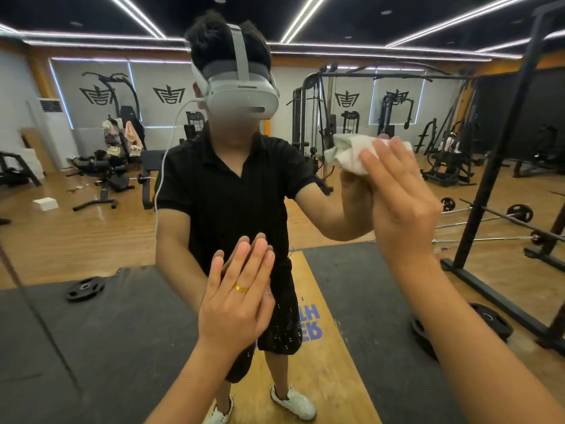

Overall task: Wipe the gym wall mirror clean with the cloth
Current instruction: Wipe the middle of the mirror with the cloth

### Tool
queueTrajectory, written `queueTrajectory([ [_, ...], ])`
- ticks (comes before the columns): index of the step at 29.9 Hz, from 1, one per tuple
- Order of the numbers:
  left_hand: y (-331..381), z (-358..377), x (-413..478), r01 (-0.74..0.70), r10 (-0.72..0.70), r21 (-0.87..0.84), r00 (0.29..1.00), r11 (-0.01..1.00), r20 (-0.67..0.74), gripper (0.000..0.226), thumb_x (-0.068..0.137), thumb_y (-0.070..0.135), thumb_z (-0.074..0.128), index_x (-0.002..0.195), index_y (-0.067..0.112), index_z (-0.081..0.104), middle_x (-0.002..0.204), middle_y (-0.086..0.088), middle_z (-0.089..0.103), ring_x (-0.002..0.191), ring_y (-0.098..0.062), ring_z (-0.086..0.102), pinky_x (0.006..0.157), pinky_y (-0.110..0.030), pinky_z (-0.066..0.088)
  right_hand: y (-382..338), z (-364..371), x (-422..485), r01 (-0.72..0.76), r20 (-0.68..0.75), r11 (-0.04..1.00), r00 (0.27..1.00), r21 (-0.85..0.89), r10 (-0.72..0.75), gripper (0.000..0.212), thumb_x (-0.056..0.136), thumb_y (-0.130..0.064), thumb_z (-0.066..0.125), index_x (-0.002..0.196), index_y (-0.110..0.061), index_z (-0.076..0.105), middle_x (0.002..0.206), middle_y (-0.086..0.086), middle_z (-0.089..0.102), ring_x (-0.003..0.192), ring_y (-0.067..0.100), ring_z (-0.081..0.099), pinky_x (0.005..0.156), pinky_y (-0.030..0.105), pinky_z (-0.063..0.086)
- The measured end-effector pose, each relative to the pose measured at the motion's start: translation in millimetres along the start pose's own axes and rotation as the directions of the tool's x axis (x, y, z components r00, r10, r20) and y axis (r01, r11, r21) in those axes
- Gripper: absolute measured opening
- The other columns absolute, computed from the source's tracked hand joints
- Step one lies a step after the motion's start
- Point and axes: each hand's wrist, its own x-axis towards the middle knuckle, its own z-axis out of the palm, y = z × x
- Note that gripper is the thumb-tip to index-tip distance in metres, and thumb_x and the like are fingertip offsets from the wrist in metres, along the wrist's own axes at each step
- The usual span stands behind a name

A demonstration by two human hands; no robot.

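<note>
The gym wall mirror (91, 234) fills the whole view right in front of me and reflects me and the room. My right hand (400, 203) is raised at the upper right with straight fingers and presses a crumpled white cloth (348, 154) flat against the glass. The cloth bulges out to the left of my fingertips. My left hand (238, 298), wearing a gold ring, lies flat on the mirror lower down near the middle, fingers straight and together, holding nothing.
A vertical seam (36, 307) between mirror panels runs down the left side. The glass reflects a black rack, barbells, weight plates on dark mats, and machines on a wooden floor behind me.
</note>
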Motion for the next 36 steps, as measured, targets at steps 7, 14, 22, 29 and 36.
queueTrajectory([
  [7,1,0,1,-0.003,0.003,-0.008,1.000,1.000,0.001,0.050,0.102,0.021,0.048,0.150,0.009,0.048,0.158,-0.013,0.044,0.152,-0.030,0.033,0.127,-0.051,0.016,-57,15,-55,0.015,0.081,0.996,0.996,0.086,-0.022,0.033,0.100,-0.001,0.064,0.133,-0.004,0.061,0.141,0.016,0.058,0.132,0.042,0.057,0.114,0.055,0.044],
  [14,1,-1,2,-0.012,0.012,0.012,1.000,1.000,-0.002,0.050,0.103,0.023,0.045,0.152,0.009,0.045,0.158,-0.013,0.043,0.153,-0.030,0.031,0.128,-0.050,0.014,27,-6,3,-0.096,-0.092,0.994,0.992,-0.044,0.091,0.031,0.105,-0.005,0.058,0.136,-0.007,0.060,0.142,0.010,0.056,0.132,0.037,0.058,0.108,0.045,0.052],
  [22,2,-1,3,-0.004,0.004,0.003,1.000,1.000,-0.005,0.048,0.103,0.021,0.046,0.150,0.008,0.048,0.158,-0.014,0.044,0.152,-0.031,0.032,0.128,-0.050,0.014,-40,-3,-77,0.052,0.117,0.998,0.991,0.035,-0.056,0.034,0.099,0.002,0.066,0.132,-0.006,0.067,0.139,0.015,0.061,0.129,0.031,0.061,0.104,0.041,0.054],
  [29,2,-2,2,-0.004,0.004,0.005,1.000,1.000,0.001,0.049,0.103,0.021,0.045,0.150,0.008,0.047,0.157,-0.015,0.044,0.154,-0.030,0.029,0.128,-0.050,0.014,57,-21,-17,-0.023,-0.016,0.996,1.000,-0.085,0.022,0.043,0.100,0.006,0.062,0.140,-0.008,0.058,0.143,0.016,0.058,0.132,0.036,0.058,0.104,0.052,0.054],
  [36,4,-5,4,0.012,-0.012,-0.016,1.000,1.000,0.008,0.049,0.100,0.018,0.048,0.148,0.003,0.049,0.156,-0.018,0.045,0.154,-0.031,0.030,0.127,-0.053,0.011,17,-14,-48,-0.161,-0.029,0.983,0.987,-0.082,0.159,0.039,0.098,0.004,0.066,0.135,-0.007,0.063,0.145,0.010,0.053,0.131,0.037,0.059,0.101,0.046,0.055],
])
